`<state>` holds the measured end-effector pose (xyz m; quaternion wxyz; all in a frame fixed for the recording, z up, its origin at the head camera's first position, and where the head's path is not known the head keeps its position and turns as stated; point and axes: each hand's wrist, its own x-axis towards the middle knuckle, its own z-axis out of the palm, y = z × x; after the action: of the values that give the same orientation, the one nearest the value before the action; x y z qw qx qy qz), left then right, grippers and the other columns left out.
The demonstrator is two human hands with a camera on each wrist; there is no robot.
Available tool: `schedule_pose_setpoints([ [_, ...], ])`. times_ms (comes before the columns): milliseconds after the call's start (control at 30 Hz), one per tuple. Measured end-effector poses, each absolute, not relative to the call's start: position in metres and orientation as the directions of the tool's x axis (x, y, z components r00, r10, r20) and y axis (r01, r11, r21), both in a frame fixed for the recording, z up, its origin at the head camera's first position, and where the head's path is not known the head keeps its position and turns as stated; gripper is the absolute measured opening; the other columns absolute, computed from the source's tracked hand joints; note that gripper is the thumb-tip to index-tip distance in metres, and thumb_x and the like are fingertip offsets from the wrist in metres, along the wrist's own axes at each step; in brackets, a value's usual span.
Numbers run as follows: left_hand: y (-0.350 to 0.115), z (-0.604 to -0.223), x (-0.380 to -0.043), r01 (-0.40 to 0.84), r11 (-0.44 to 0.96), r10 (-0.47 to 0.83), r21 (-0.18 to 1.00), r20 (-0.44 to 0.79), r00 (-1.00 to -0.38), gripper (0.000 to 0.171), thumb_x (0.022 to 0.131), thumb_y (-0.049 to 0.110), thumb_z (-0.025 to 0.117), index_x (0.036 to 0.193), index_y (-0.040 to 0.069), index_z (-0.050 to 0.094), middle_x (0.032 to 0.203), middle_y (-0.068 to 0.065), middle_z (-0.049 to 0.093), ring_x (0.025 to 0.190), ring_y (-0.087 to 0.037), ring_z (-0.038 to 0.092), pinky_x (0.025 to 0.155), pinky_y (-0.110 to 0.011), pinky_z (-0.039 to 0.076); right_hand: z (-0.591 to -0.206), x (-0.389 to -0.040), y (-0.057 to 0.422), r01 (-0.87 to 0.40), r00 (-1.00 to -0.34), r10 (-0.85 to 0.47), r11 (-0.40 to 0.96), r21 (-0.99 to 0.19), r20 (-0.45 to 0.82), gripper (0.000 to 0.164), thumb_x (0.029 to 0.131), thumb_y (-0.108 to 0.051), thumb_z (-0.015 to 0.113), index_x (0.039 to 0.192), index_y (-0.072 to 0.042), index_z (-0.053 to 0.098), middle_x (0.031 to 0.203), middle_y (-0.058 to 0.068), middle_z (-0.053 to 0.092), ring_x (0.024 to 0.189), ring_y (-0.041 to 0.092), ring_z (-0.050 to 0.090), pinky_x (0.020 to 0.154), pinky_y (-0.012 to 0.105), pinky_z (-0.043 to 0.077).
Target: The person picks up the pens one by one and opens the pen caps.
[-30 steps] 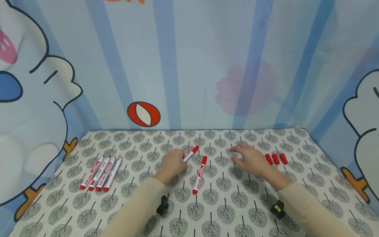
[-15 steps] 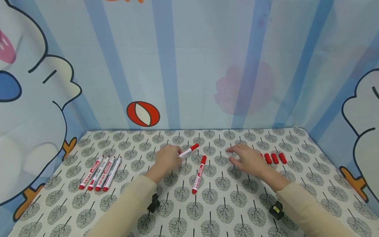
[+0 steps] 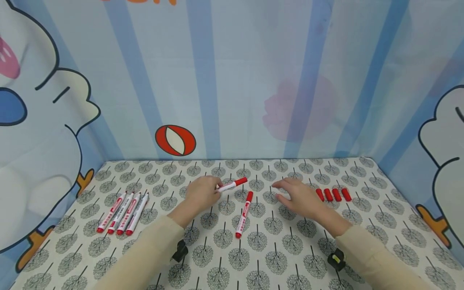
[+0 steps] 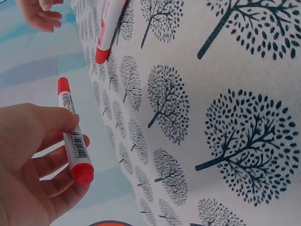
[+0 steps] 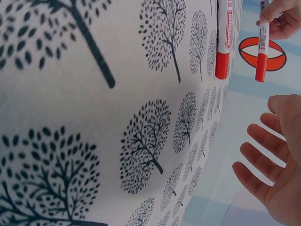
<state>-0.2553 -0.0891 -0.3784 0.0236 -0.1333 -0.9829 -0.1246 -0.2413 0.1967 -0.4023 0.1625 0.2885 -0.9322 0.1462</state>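
My left hand (image 3: 201, 194) pinches a white whiteboard marker (image 4: 72, 127) between thumb and fingers, above the cloth. Its red cap (image 3: 241, 181) is on and points right, toward the other hand. In the left wrist view the red tail end shows below the thumb. My right hand (image 3: 298, 196) holds nothing; its fingers are loosely bent and spread, apart from the marker, as the right wrist view shows too. Between the hands a second capped marker (image 3: 244, 215) lies on the cloth, its red cap at the far end.
Several uncapped markers (image 3: 123, 212) lie side by side at the left, tips pointing away. Several loose red caps (image 3: 336, 195) stand in a row beyond the right hand. The tree-print cloth (image 3: 275, 257) ends at a cartoon-printed backdrop (image 3: 239, 100).
My left hand has moved left with the marker, which now lies more level and shows more of its barrel. The right hand has shifted slightly left, uncovering another red cap.
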Motion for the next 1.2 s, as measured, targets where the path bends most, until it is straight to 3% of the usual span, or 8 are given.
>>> schedule_pose_setpoints([
  [233, -0.088, -0.371, -0.248, 0.327, 0.918, 0.312, 0.225, 0.101, -0.945, 0.021, 0.081, 0.015, 0.065, 0.1, 0.022, 0.07, 0.085, 0.004, 0.066, 0.058, -0.009, 0.049, 0.042, -0.023, 0.039, -0.398, -0.238, 0.192, -0.593, -0.773, -0.498, 0.788, -0.166, 0.393, 0.032, 0.085, -0.026, 0.064, 0.115, -0.016, 0.062, 0.108, 0.001, 0.065, 0.093, 0.021, 0.062, 0.057, 0.026, 0.05],
  [667, -0.077, -0.363, -0.233, 0.477, 0.868, 0.452, 0.141, 0.178, -0.874, 0.021, 0.078, 0.014, 0.068, 0.098, 0.021, 0.069, 0.086, 0.005, 0.066, 0.07, -0.011, 0.056, 0.047, -0.018, 0.039, -0.394, -0.232, 0.18, -0.621, -0.752, -0.517, 0.764, -0.175, 0.409, 0.035, 0.085, -0.027, 0.064, 0.119, -0.017, 0.059, 0.116, 0.002, 0.062, 0.105, 0.023, 0.059, 0.078, 0.039, 0.052],
  [967, -0.071, -0.359, -0.226, 0.548, 0.827, 0.522, 0.127, 0.192, -0.831, 0.021, 0.077, 0.015, 0.07, 0.097, 0.02, 0.069, 0.082, 0.007, 0.064, 0.072, -0.011, 0.057, 0.05, -0.019, 0.04, -0.393, -0.229, 0.171, -0.665, -0.712, -0.555, 0.73, -0.16, 0.43, 0.037, 0.085, -0.028, 0.064, 0.12, -0.016, 0.059, 0.113, 0.0, 0.063, 0.102, 0.018, 0.059, 0.08, 0.035, 0.051],
  [1200, -0.069, -0.358, -0.221, 0.573, 0.806, 0.539, 0.145, 0.219, -0.813, 0.021, 0.076, 0.014, 0.071, 0.097, 0.02, 0.07, 0.078, 0.006, 0.061, 0.065, -0.009, 0.05, 0.048, -0.017, 0.038, -0.389, -0.223, 0.163, -0.667, -0.723, -0.566, 0.722, -0.185, 0.396, 0.036, 0.085, -0.026, 0.063, 0.119, -0.014, 0.059, 0.104, 0.0, 0.065, 0.092, 0.018, 0.061, 0.079, 0.034, 0.051],
])
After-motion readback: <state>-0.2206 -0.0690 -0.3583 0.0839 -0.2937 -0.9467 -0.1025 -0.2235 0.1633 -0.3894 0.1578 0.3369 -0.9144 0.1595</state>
